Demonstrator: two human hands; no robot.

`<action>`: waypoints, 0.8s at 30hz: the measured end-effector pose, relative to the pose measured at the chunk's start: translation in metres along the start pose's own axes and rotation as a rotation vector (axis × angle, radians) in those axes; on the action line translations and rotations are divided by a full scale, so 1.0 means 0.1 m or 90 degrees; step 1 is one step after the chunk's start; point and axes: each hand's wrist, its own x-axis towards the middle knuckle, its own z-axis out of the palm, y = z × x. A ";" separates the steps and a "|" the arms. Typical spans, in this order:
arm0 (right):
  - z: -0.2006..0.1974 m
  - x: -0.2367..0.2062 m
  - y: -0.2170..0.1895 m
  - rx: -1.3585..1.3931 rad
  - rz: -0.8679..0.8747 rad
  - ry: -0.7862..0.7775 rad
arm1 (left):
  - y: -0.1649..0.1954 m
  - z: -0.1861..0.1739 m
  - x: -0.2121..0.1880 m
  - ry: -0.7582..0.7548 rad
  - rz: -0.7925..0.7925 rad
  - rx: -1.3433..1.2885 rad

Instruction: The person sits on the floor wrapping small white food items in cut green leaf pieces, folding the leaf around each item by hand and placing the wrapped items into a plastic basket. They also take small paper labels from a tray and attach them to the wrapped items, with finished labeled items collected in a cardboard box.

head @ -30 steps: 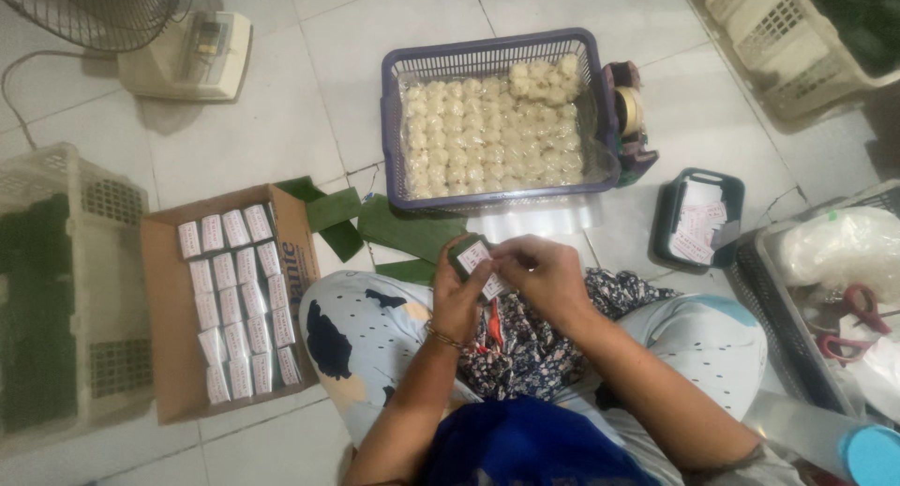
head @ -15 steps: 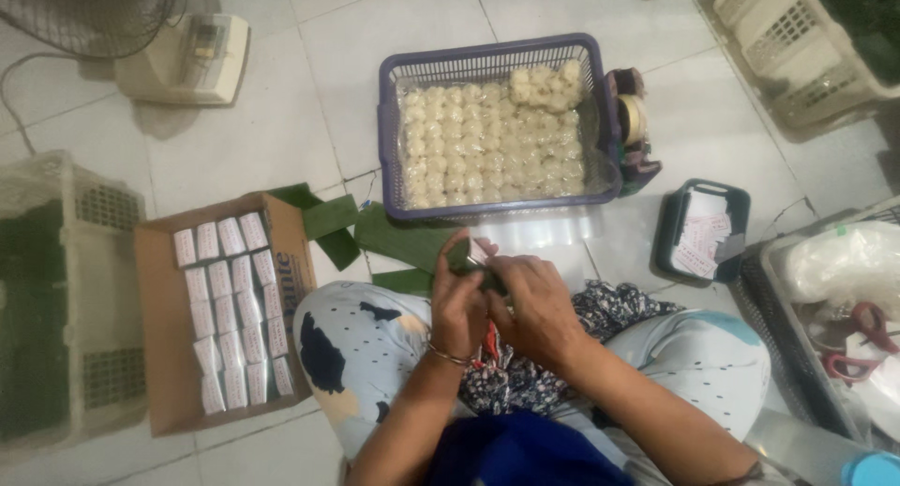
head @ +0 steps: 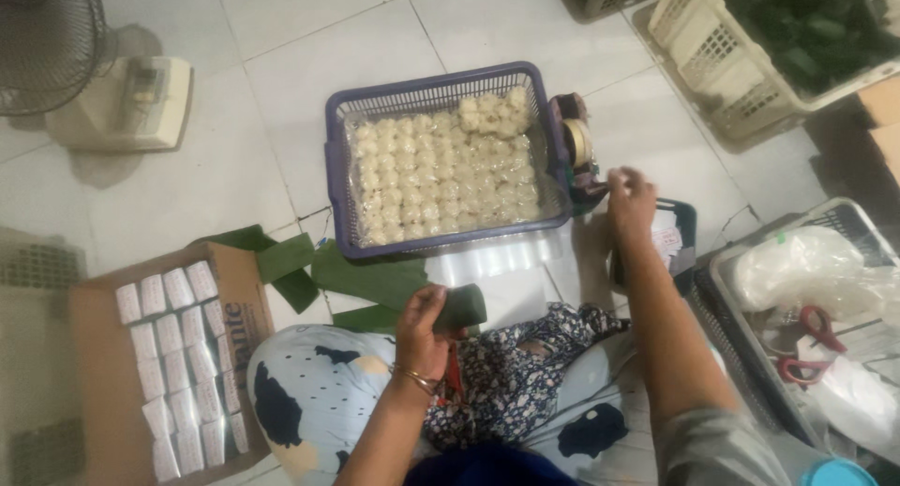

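I sit on a tiled floor. My left hand [head: 424,328] grips a small parcel wrapped in green leaf [head: 459,308] above my lap. My right hand [head: 631,202] reaches out to the right, its fingers at the tape dispenser [head: 577,151] that hangs on the side of the purple basket [head: 339,167]; whether it pinches tape I cannot tell. The basket is full of small white dumpling-like pieces [head: 448,172]. Green leaf strips [head: 361,278] and a stack of clear plastic sheets [head: 495,259] lie in front of my knees.
A cardboard box [head: 103,355] with rows of white wrapped packets lies at left. A fan base [head: 122,102] stands far left. A small black tray [head: 680,233] lies beyond my right hand. At right a grey crate [head: 741,289] holds bags and red scissors [head: 806,341]; a cream crate [head: 712,55] holds leaves.
My hands were together over my lap on the small packet. Now my right hand has left it and stretched out to the tape dispenser, while the left keeps the leaf-wrapped parcel.
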 end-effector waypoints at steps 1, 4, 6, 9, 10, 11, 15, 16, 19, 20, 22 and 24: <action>-0.02 0.11 0.06 -0.002 0.114 -0.082 | 0.01 0.02 -0.01 -0.001 -0.003 0.005; -0.05 0.26 0.11 0.099 0.237 -0.228 | 0.04 0.14 -0.04 0.002 -0.007 0.015; -0.09 0.29 0.10 0.169 0.190 -0.234 | 0.06 0.21 -0.07 0.004 0.001 0.033; -0.14 0.22 0.15 0.328 0.229 -0.202 | 0.12 0.29 -0.10 0.007 0.026 0.062; -0.15 0.17 0.22 0.389 0.260 -0.185 | 0.13 0.30 -0.11 0.009 0.031 0.060; -0.14 0.10 0.29 0.349 0.227 -0.153 | 0.14 0.30 -0.12 0.011 0.038 0.056; 0.02 -0.09 0.62 0.010 -0.078 0.022 | 0.09 0.34 -0.13 -0.019 0.139 0.112; 0.06 -0.12 0.65 -0.118 -0.198 0.077 | 0.07 0.36 -0.13 -0.034 0.178 0.106; 0.15 -0.20 0.62 -0.074 -0.082 0.083 | 0.06 0.38 -0.18 -0.089 0.325 0.178; 0.17 -0.18 0.49 -0.087 -0.074 0.055 | 0.09 0.40 -0.18 -0.108 0.383 0.215; 0.12 -0.37 0.17 -0.124 -0.045 -0.013 | 0.16 0.41 -0.25 -0.092 0.386 0.270; 0.09 -0.65 -0.28 -0.002 0.022 -0.064 | 0.24 0.44 -0.33 -0.094 0.456 0.369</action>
